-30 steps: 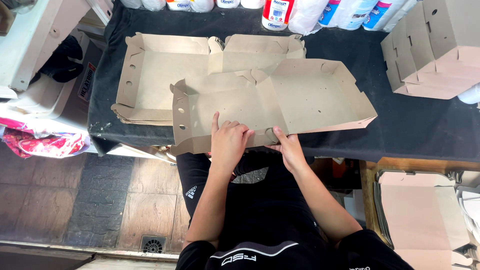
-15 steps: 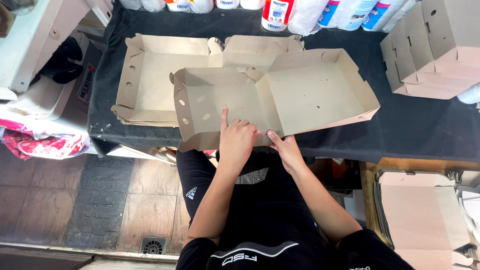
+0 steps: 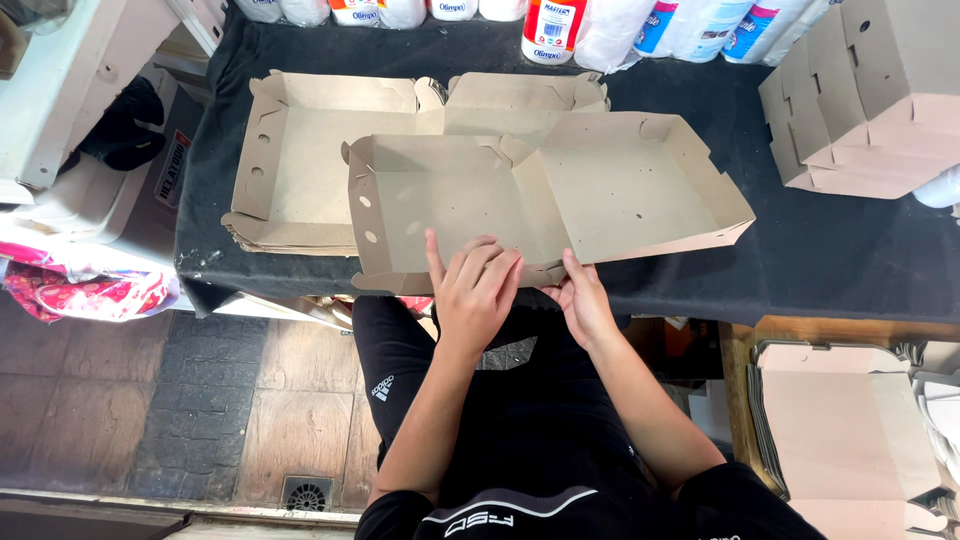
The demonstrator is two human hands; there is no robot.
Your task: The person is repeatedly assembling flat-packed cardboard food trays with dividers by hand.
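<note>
Bare cloth [image 3: 840, 250] R; box stack [image 3: 860, 100] blocks far R.

Place: a small packing workshop or food-shop back room is showing here
Table: a black cloth-covered worktable [image 3: 850, 260] is serving as the bench; flat brown cardboard box blanks [image 3: 300, 170] are lying piled on it
Stock: folded brown cardboard boxes [image 3: 860, 100] are sitting stacked at the right; white plastic bottles [image 3: 550, 25] are lining the far edge
Floor: worn stone tiles with a metal drain grate [image 3: 308, 493] are showing below; more flat cardboard sheets [image 3: 850, 440] are waiting low at the right
</note>
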